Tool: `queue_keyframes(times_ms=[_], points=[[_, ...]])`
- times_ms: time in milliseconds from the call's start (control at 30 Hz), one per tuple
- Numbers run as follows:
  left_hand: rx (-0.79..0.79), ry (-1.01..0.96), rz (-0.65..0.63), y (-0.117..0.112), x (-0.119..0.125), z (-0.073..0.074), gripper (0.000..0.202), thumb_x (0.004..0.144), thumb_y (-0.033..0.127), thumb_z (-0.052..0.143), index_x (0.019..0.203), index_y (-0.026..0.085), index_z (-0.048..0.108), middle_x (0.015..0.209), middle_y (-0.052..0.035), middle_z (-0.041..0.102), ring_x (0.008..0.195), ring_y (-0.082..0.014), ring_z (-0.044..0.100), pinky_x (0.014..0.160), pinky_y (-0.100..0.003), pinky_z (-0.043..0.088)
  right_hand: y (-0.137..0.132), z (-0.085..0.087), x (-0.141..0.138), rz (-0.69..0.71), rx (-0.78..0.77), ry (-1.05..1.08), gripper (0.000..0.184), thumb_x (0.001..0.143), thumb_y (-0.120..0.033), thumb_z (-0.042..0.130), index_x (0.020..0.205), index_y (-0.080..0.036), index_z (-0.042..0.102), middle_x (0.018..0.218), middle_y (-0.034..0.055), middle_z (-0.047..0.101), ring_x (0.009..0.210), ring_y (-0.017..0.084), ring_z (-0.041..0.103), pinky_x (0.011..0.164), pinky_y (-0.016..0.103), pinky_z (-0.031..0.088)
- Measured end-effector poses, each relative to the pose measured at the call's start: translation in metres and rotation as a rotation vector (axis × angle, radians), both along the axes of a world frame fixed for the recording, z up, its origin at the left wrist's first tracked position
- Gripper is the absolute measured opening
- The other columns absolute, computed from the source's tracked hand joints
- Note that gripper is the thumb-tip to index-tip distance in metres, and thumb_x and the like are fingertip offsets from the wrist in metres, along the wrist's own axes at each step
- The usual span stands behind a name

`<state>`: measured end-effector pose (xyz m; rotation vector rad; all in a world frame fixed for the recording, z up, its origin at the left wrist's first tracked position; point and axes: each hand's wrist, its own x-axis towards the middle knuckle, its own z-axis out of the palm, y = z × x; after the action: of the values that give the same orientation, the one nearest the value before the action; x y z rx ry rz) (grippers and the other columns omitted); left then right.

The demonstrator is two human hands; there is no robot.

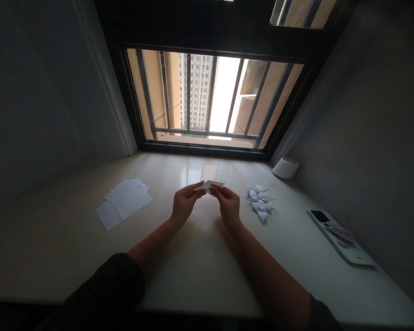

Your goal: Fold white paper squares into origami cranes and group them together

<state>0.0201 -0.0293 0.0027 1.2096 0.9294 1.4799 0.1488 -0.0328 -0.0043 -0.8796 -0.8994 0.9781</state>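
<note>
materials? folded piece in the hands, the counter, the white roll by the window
Folded piece, pinched by left hand and right hand: thin white paper, matte, with a crisp edge. Counter: looks like polished stone or a glossy composite; it mirrors the window light. White roll: probably tape or tissue; too dim to tell.

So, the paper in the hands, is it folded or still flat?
Folded, it seems: the paper pinched between the left hand and right hand shows a small pointed shape. The creases themselves cannot be seen.
</note>
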Motion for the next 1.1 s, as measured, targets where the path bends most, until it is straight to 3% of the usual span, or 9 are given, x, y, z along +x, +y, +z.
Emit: queue_keyframes(times_ms=[267, 733, 1100], points=[[0.01, -0.03, -0.013, -0.003, 0.0018, 0.0013, 0.042, 0.064, 0.029, 0.076, 0.104, 0.016, 0.069, 0.076, -0.0044, 0.073, 0.07, -0.0157, 0.065, 0.074, -0.03, 0.052, -0.001, 0.0019, 0.0004, -0.022, 0.014, 0.015, 0.027, 0.061, -0.031, 0.077, 0.085, -0.019, 0.071, 0.064, 0.0003, 0.07, 0.06, 0.015, 0.062, 0.065, 0.032, 0.05], [0.007, -0.008, -0.036, -0.0072, 0.0037, 0.006, 0.042, 0.065, 0.034, 0.075, 0.102, 0.014, 0.068, 0.077, -0.0073, 0.073, 0.074, -0.0192, 0.067, 0.075, -0.033, 0.052, 0.0015, -0.0014, 0.0031, -0.035, -0.003, 0.029, 0.021, 0.062, -0.03, 0.074, 0.078, -0.019, 0.068, 0.063, 0.0, 0.069, 0.06, 0.016, 0.063, 0.065, 0.033, 0.05], [0.009, 0.004, -0.075, -0.0056, 0.0021, 0.0025, 0.039, 0.07, 0.03, 0.069, 0.107, 0.016, 0.068, 0.089, -0.007, 0.073, 0.079, -0.0191, 0.067, 0.078, -0.033, 0.05, 0.0035, -0.0017, 0.005, -0.044, -0.013, 0.025, 0.022, 0.062, -0.031, 0.074, 0.077, -0.018, 0.066, 0.063, 0.0001, 0.069, 0.061, 0.016, 0.063, 0.066, 0.033, 0.051]])
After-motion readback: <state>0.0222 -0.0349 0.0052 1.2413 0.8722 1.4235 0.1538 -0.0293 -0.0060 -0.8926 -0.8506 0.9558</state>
